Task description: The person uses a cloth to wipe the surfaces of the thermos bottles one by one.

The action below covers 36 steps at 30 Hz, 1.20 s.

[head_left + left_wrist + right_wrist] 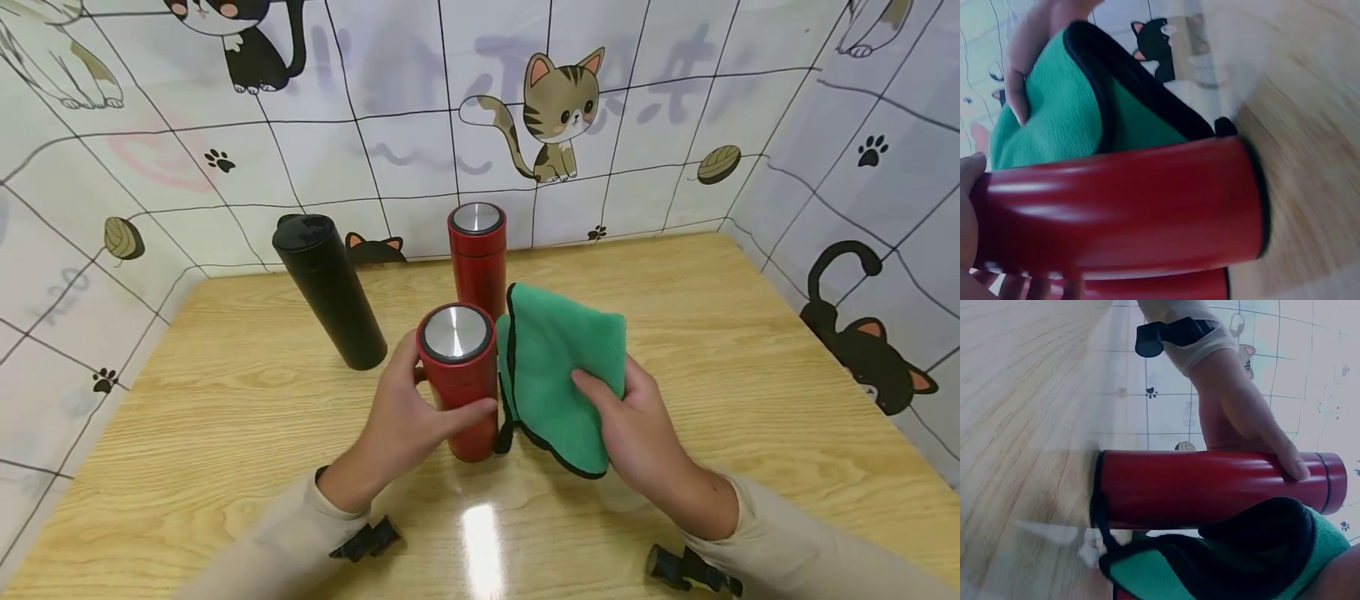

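Note:
In the head view my left hand (416, 417) grips a red thermos (468, 400) with a silver-topped lid, thumb across its front. My right hand (637, 425) pinches a folded green cloth (562, 367) with black edging, its thumb on the near face. The cloth hangs right beside the thermos and overlaps its right side in the right wrist view. Both the held red thermos (1129, 206) and part of a second one show in the left wrist view. Fingers of the left hand behind the thermos are mostly hidden in the head view.
A second red thermos (477, 258) stands just behind the held one. To the left is a black bottle (330, 292), upright on the wooden table (247, 417). A wall covering (405, 83) with cat drawings closes off the back and sides.

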Tool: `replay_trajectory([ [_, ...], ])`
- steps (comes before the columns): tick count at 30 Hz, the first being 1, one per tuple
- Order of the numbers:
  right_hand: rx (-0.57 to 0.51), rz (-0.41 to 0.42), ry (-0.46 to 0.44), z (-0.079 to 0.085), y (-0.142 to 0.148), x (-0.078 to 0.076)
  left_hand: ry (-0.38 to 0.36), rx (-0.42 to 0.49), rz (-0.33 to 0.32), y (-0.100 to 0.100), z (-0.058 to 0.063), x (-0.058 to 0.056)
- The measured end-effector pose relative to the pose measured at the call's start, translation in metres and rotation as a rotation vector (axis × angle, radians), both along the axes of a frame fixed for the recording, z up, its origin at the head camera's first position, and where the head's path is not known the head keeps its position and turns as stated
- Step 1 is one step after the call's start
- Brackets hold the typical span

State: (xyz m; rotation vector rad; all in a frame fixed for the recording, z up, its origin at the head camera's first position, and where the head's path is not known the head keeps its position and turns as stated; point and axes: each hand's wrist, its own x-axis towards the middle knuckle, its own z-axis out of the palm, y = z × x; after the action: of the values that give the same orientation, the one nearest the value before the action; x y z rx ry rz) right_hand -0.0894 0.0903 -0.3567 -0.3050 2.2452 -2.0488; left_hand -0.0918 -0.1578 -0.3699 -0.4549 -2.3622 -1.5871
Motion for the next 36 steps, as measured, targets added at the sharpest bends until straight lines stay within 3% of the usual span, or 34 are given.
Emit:
replay_trajectory([
  [5, 0.058, -0.042, 0.129, 0.0, -0.001, 0.007, 0.016, -0.112, -0.103, 0.015, 0.009, 0.005],
  [10, 0.047, 0.037, 0.215, -0.004, -0.005, 0.014, -0.006, -0.208, -0.189, 0.022, 0.017, 0.006],
  [15, 0.036, 0.132, 0.241, -0.012, -0.007, 0.014, -0.047, -0.239, -0.201, 0.023, 0.017, 0.006],
  [21, 0.034, 0.291, 0.188, -0.021, -0.008, 0.009, -0.026, -0.275, -0.18, 0.024, 0.018, 0.007],
  [24, 0.065, 0.238, 0.199, -0.019, -0.007, 0.009, -0.02, -0.285, -0.177, 0.023, 0.018, 0.006],
  [30, 0.042, 0.086, 0.305, -0.01, -0.005, 0.016, -0.019, -0.307, -0.188, 0.022, 0.018, 0.005],
  [36, 0.064, 0.105, 0.235, -0.012, -0.007, 0.015, -0.008, -0.306, -0.202, 0.02, 0.018, 0.004],
])
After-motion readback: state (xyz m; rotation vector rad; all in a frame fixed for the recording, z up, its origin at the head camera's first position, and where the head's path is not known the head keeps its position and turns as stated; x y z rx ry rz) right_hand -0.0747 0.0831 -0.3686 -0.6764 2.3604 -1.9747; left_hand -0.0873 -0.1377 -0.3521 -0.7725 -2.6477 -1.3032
